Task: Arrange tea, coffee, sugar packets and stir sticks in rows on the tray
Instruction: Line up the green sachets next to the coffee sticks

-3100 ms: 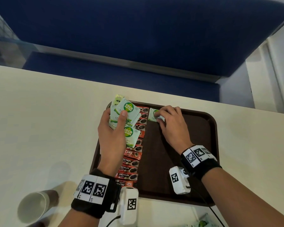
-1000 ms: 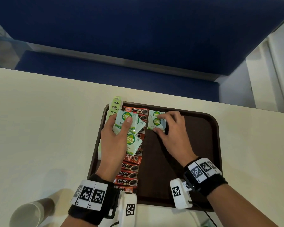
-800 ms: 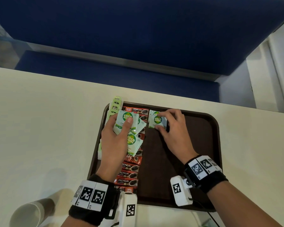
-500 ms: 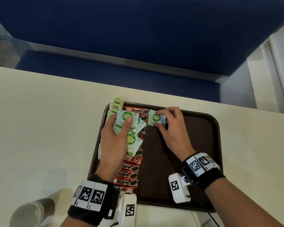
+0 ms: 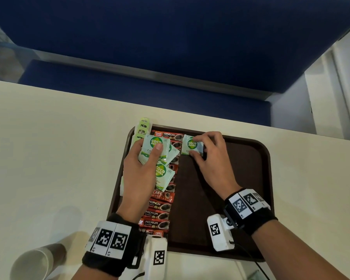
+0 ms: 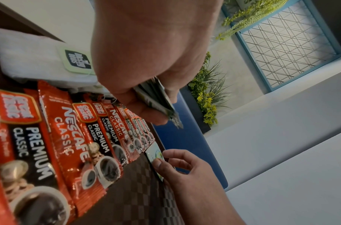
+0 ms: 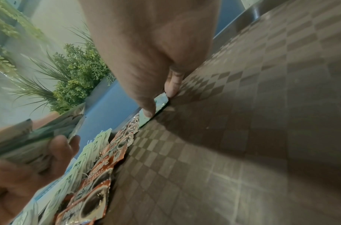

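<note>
Paper cup lies on table, far left. Left hand grips fanned stack of sugar packets over coffee sachet row. Right hand pinches one sugar packet, seemingly flat on tray.

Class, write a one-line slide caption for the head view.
Left hand grips sugar packets; right hand sets one on the tray.

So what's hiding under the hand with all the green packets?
Under the left hand and its sugar packets runs the row of red coffee sachets; its middle is covered.
</note>
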`<state>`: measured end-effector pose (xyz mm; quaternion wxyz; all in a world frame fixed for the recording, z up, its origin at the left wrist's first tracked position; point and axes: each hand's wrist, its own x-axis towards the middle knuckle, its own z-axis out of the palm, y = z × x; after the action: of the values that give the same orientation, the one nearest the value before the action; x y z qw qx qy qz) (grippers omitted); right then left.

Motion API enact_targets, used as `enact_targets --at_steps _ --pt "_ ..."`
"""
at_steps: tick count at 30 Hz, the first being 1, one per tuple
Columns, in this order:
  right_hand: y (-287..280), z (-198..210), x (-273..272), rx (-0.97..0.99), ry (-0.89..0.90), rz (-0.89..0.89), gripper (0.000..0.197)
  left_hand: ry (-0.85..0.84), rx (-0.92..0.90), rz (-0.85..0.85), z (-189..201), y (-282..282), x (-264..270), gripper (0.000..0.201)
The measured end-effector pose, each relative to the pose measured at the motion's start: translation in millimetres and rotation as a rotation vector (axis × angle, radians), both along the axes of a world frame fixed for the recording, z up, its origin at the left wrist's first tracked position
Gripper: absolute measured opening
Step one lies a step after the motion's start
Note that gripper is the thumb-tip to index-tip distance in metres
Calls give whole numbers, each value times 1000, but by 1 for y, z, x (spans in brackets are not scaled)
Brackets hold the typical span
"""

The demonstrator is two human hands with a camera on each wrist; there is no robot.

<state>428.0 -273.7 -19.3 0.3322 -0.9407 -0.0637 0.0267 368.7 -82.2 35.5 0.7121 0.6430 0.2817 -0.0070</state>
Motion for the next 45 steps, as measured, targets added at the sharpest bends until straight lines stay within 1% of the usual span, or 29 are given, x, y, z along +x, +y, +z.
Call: enact_targets --at_steps 6,8,10,11,13,14,16,18,21,25,27,28,29,31,32,34,36,37,41,43,45 --pt "0 4 -2 30 8 -14 31 -3 2 -12 -1 -2 1 28" --pt "2 10 -4 85 -11 -41 27 -12 -7 -14 -1 -3 2 29" --pt "7 21 -7 228 -4 -92 23 -23 -20 -19 0 -5 4 29" --pt "10 30 -9 331 36 -110 22 -26 -27 -26 1 -6 5 29" --pt "17 47 -12 551 177 -101 23 -31 -34 -51 2 -8 6 30" --pt "20 53 -13 620 242 -83 25 -34 -35 -71 3 -9 7 31" --pt "22 60 -11 683 313 -49 27 -40 -47 -111 6 -10 8 33" --pt "21 61 -7 724 355 -57 22 -50 -73 -136 8 -12 8 32" --pt "18 59 -2 822 431 -139 16 -51 -89 -156 7 -13 9 28" --pt "12 61 -1 977 576 -232 24 -34 -82 -165 1 -10 7 34" --pt "6 61 1 1058 581 -296 21 -35 -96 -151 0 -7 7 32" --pt "2 60 3 1079 549 -338 18 -33 -107 -135 0 -6 7 32" --pt "-3 59 6 1061 498 -376 16 -30 -113 -118 0 -4 7 33" --pt "-14 51 10 899 389 -406 12 -27 -110 -87 0 -1 7 35" --pt "-18 46 12 789 354 -387 10 -27 -109 -74 0 1 7 36" --pt "-22 34 10 563 332 -293 6 -28 -110 -54 -1 4 7 35" --pt "-22 24 6 368 326 -205 8 -26 -109 -49 -1 6 7 34" --pt "-21 21 4 303 314 -179 10 -25 -109 -50 -2 6 6 34" --pt "-14 13 -2 209 195 -184 17 -17 -102 -58 -4 8 5 36" --pt "-11 12 -4 217 134 -196 21 -11 -95 -59 -5 8 5 37" --pt "-9 12 -5 242 118 -211 25 -8 -91 -58 -6 9 5 38"
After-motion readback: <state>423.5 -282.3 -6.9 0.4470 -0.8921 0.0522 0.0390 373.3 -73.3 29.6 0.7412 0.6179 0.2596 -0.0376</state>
